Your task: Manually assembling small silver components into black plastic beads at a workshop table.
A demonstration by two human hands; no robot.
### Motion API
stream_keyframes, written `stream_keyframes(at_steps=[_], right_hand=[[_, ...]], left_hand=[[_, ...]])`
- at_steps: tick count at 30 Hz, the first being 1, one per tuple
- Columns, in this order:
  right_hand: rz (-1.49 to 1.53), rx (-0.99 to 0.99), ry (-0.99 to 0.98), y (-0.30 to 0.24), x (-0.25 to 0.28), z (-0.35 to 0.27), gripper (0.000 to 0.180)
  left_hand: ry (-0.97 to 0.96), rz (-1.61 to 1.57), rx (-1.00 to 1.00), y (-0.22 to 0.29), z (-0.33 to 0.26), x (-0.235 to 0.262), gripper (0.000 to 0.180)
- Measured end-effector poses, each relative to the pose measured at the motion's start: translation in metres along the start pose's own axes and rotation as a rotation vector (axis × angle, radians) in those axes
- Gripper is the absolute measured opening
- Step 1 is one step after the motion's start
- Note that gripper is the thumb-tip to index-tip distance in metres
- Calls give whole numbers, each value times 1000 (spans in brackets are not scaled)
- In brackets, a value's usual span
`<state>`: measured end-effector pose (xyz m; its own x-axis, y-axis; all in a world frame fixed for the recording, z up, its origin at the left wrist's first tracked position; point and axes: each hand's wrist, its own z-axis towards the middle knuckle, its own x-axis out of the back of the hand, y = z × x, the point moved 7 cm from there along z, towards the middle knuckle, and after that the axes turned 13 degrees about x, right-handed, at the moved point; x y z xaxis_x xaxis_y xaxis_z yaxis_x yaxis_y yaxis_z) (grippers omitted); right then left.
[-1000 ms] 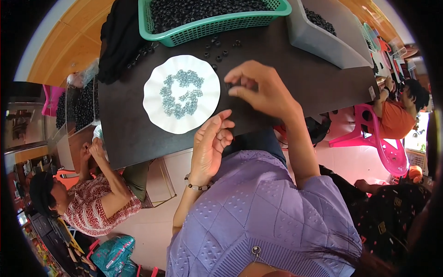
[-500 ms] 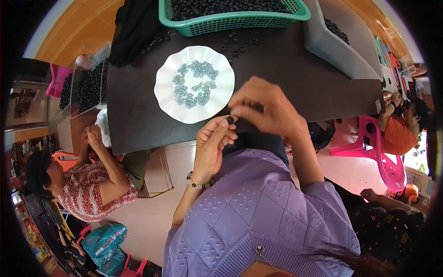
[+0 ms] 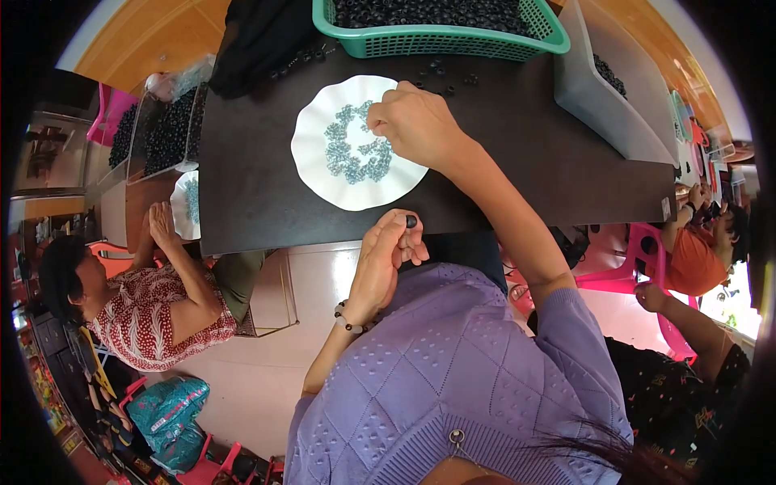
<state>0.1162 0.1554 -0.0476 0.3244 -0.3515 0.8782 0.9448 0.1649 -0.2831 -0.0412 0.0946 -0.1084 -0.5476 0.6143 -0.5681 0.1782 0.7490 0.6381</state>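
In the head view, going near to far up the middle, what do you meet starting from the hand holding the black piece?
Left hand pinching a small black ring → white plate → right hand → loose black rings → green basket.

A: Where does the head camera sit?

B: On the person's head, facing steeply down over the purple-sleeved shoulders onto the dark table.

A: How near is it?

B: Close. The left hand and right hand fill the centre; the white plate lies just beyond.

A: How wide is the field?

B: Fisheye. Straight edges bend toward the rim, and a black border rings the picture. The green basket sits at the top edge, a seated neighbour at the left.

A: Any second view?

B: None; a single view, so no overlap.
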Motion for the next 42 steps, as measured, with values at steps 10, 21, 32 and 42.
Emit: stream_keyframes(at_steps=[10, 21, 32, 42], right_hand=[[-82, 102, -26, -5, -5, 9, 5], [35, 149, -1, -8, 7, 13, 4], [-80, 244, 6, -8, -14, 14, 5], [919, -167, 100, 21, -3, 0, 6]], left_hand=[[12, 31, -28, 8, 0, 0, 27], [25, -40, -80, 11, 0, 5, 29], [30, 50, -65, 11, -1, 1, 31], [11, -62, -139, 25, 1, 2, 29]])
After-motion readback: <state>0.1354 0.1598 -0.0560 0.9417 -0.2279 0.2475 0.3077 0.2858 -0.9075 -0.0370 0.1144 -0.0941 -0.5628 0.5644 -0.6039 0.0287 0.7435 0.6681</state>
